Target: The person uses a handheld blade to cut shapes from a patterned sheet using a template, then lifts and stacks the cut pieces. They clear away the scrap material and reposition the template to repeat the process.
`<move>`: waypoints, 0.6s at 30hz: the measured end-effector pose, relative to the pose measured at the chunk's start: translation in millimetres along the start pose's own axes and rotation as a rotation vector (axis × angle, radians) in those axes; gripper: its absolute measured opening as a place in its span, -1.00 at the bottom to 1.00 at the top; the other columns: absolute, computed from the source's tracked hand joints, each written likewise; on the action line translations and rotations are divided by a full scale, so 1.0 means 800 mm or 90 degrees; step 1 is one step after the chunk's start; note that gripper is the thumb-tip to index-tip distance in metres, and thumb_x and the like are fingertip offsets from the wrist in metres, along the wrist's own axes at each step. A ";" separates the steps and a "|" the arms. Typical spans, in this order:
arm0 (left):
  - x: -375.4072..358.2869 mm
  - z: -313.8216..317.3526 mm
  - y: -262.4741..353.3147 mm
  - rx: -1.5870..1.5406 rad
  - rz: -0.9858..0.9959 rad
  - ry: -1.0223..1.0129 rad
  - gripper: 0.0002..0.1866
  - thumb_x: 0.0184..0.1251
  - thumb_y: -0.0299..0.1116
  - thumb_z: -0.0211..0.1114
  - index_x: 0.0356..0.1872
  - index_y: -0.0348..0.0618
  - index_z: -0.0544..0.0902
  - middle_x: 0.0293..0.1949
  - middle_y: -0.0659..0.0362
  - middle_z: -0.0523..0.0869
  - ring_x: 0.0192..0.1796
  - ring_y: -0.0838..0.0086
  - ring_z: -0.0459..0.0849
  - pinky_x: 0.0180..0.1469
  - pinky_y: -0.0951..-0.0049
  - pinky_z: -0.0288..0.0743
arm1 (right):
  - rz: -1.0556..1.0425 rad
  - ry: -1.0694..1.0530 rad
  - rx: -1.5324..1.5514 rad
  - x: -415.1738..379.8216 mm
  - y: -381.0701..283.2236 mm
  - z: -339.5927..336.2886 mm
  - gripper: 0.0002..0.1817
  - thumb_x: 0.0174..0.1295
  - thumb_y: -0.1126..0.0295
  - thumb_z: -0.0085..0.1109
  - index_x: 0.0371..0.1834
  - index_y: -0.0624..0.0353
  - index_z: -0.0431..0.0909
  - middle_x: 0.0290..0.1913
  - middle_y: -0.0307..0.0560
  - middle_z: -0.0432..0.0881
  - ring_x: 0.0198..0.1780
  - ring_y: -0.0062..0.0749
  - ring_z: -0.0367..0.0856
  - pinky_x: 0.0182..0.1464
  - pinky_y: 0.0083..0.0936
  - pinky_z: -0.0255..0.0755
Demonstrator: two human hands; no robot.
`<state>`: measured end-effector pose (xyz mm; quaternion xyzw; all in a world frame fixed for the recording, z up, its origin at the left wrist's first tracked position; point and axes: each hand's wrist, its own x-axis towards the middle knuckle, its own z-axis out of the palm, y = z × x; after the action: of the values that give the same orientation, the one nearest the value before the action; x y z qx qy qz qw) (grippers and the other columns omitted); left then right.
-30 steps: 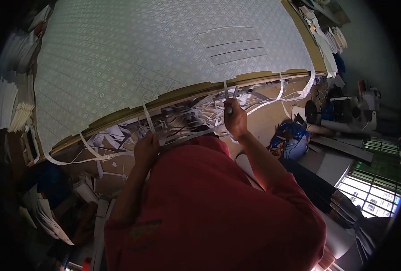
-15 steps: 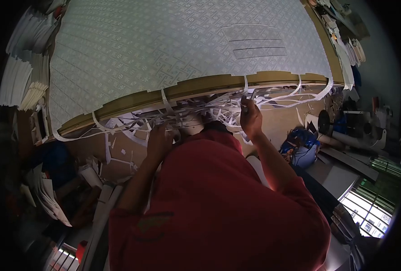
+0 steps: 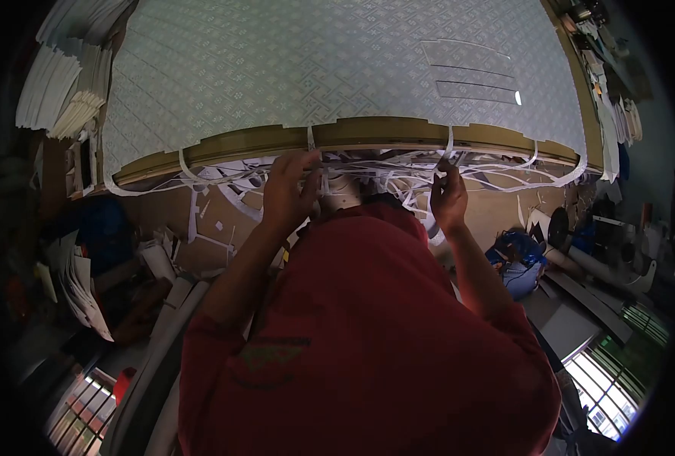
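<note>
The patterned sheet (image 3: 277, 83) lies spread over the table, and along the near edge (image 3: 375, 132) it has a stepped border, from which pale strips hang down. One strip (image 3: 311, 137) falls toward the left hand (image 3: 284, 194), and another strip (image 3: 450, 142) reaches the fingers of the right hand (image 3: 449, 199). From my distant seat I see the left fingers bent and spread away from the thumb; whether they grasp anything, I cannot tell. The right fingers are curled together at their strip, but I cannot tell if they grip it, or a small thing beside it.

My first worry is the tangle (image 3: 398, 181) of narrow strips just below this edge, between both hands. If a hanging strip is caught in it, a pull could tear the strip, or drag the sheet out of line toward the near edge. The long strip (image 3: 558, 182) that droops from the near right corner seems to me easy to hook with a wrist. The shadow under the edge could also cause a wrong grasp.

Farther out, paper stacks (image 3: 49, 87) stand beyond the left edge, and a blue bundle (image 3: 516, 254) sits below the right side, apart from the hands.
</note>
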<state>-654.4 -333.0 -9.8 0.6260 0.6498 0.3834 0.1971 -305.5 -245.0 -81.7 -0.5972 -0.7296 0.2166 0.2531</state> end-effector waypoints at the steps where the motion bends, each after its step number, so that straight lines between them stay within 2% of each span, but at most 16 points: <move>1: 0.006 -0.001 0.001 0.004 0.020 0.022 -0.62 0.33 -0.49 0.41 0.17 -0.10 0.68 0.04 -0.02 0.73 0.12 0.02 0.69 0.14 0.13 0.58 | -0.042 0.015 -0.004 0.001 0.002 -0.001 -0.73 0.29 0.58 0.28 0.03 0.12 0.55 -0.15 0.13 0.75 -0.14 0.11 0.74 -0.12 -0.10 0.57; 3: 0.011 -0.002 0.005 -0.014 0.017 0.001 -0.63 0.33 -0.50 0.41 0.16 -0.10 0.68 0.03 -0.02 0.73 0.10 0.03 0.69 0.13 0.14 0.58 | 0.013 -0.005 -0.015 -0.004 -0.001 -0.009 -0.76 0.30 0.56 0.27 0.01 0.12 0.55 -0.18 0.16 0.75 -0.19 0.14 0.74 -0.18 -0.10 0.58; 5: 0.007 -0.001 0.005 -0.031 0.016 -0.022 -0.64 0.34 -0.51 0.40 0.15 -0.10 0.69 0.01 -0.01 0.74 0.09 0.04 0.69 0.13 0.15 0.59 | -0.003 0.014 -0.042 -0.009 -0.001 -0.016 -0.77 0.30 0.57 0.25 -0.01 0.13 0.54 -0.20 0.19 0.74 -0.22 0.17 0.74 -0.21 -0.08 0.59; 8: -0.015 0.005 -0.006 -0.022 0.028 -0.046 -0.65 0.34 -0.53 0.39 0.14 -0.09 0.70 0.00 -0.01 0.75 0.08 0.06 0.70 0.12 0.16 0.59 | -0.093 0.069 -0.032 -0.023 -0.002 -0.019 -0.75 0.25 0.62 0.20 -0.03 0.15 0.55 -0.07 0.23 0.76 -0.10 0.19 0.76 -0.07 -0.09 0.64; 10: -0.029 0.006 -0.012 -0.031 0.007 -0.063 -0.68 0.37 -0.55 0.39 0.13 -0.18 0.69 0.01 -0.02 0.76 0.08 0.08 0.73 0.13 0.20 0.58 | -0.074 0.069 -0.034 -0.035 -0.015 -0.023 -0.76 0.25 0.63 0.20 -0.04 0.16 0.55 -0.02 0.24 0.76 -0.07 0.20 0.76 -0.05 -0.10 0.65; 15: -0.062 0.011 -0.029 -0.105 -0.020 -0.090 -0.69 0.38 -0.53 0.37 0.12 -0.16 0.69 -0.02 -0.01 0.75 0.05 0.08 0.73 0.11 0.20 0.59 | -0.088 0.061 0.002 -0.051 -0.063 -0.022 -0.69 0.13 0.71 0.24 -0.07 0.17 0.53 0.13 0.26 0.74 0.13 0.19 0.73 0.10 -0.14 0.65; 18: -0.069 0.016 -0.035 -0.129 -0.023 -0.109 -0.69 0.37 -0.51 0.38 0.12 -0.12 0.70 -0.05 -0.01 0.75 0.02 0.07 0.73 0.07 0.19 0.60 | -0.112 0.062 -0.027 -0.056 -0.094 -0.027 -0.68 0.13 0.71 0.24 -0.07 0.19 0.52 0.21 0.31 0.69 0.23 0.22 0.68 0.19 -0.10 0.62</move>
<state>-655.8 -381.1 -50.8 0.6218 0.5996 0.3883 0.3210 -341.7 -302.7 -23.3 -0.5462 -0.7704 0.1487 0.2933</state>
